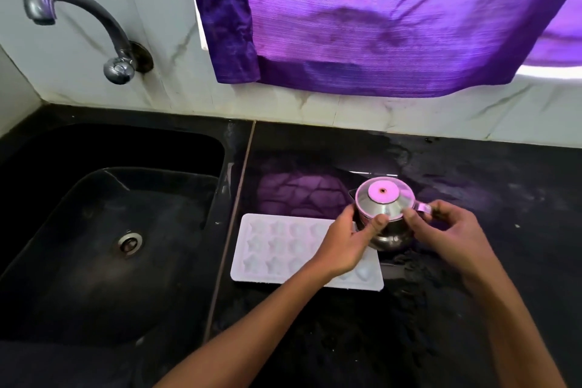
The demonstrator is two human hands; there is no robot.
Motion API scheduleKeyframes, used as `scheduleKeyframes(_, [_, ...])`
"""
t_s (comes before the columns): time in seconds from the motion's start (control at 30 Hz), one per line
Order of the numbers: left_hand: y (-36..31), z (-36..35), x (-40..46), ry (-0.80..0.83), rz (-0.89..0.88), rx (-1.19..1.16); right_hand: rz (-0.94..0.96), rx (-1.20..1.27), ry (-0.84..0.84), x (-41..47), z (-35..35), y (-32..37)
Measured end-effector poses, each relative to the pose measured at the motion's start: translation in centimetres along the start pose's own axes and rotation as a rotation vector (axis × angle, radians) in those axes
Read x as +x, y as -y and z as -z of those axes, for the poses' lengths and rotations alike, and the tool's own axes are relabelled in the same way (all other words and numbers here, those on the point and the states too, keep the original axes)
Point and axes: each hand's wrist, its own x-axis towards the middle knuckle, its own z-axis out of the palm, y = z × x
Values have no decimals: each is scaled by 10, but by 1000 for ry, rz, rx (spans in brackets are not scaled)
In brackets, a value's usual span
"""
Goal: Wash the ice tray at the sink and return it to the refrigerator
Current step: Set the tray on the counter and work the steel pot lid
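While the white ice tray point(277, 249) lies flat on the black countertop point(504, 186) just to the right of the sink point(104, 230), cavities facing up, a small lidded steel pot point(385, 217) is being handled at its far right corner. The tray appears to have been set down so that both hands are freed for the pot; whether the pot holds water for the tray cannot be told, since its lid is on. The left hand point(345, 244) reaches across over the right part of the tray, hiding several cavities, and its thumb and fingers are curled against the left flank and lid rim of the pot. The right hand point(453, 230) comes in from the right, with fingers bent around the pot's small side handle point(423, 207) and the thumb pressed near the lid edge. Both forearms are extended forward and converge on the pot, wrists roughly level. The tap point(78, 22) on the tiled wall is seen with no water running, and the sink bowl is dark, with only its drain point(129, 242) showing. A purple curtain point(362, 19) hangs above the counter. Washing is judged not yet begun, as the tray is outside the sink.
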Motion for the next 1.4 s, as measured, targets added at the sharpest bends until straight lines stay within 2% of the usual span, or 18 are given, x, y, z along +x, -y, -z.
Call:
scheduleKeyframes(0.33, [11,-39,-23,64,114,-84,15,-222,-46,-22,36,-8])
scheduleKeyframes(0.73, [26,-56,-23,55,193,-192,-65,-361,10,-15,43,-17])
scheduleKeyframes(1.4, [24,-60,-23,83,233,-167,-84,-395,45,-12,50,-18])
